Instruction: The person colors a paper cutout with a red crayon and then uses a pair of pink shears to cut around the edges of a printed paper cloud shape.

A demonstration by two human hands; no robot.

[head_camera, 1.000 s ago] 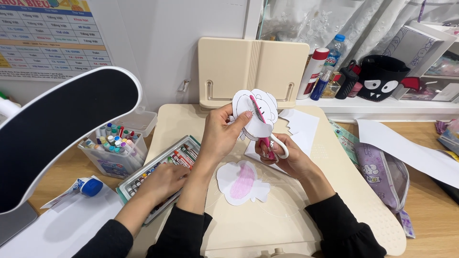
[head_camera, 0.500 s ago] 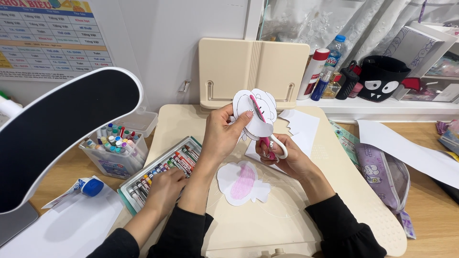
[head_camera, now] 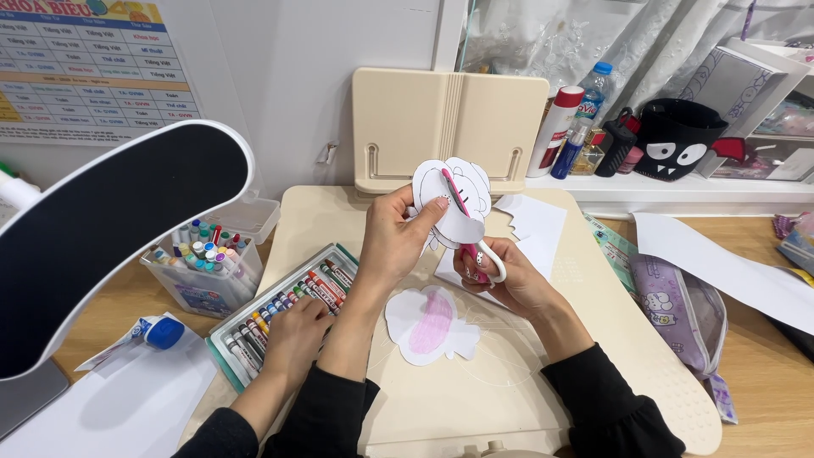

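Head view. The left hand (head_camera: 392, 240) pinches a white paper cut-out (head_camera: 454, 202) at its lower left edge, holding it upright above the cream surface (head_camera: 585, 339). The right hand (head_camera: 509, 280) is clenched around the handles of small pink-and-white scissors (head_camera: 471, 233), whose blades lie against the sheet. The paper appears thin, light and limp, easily creased or torn; it is best held near the cut line. A third hand (head_camera: 297, 335), another person's, rests on a crayon box (head_camera: 284, 305).
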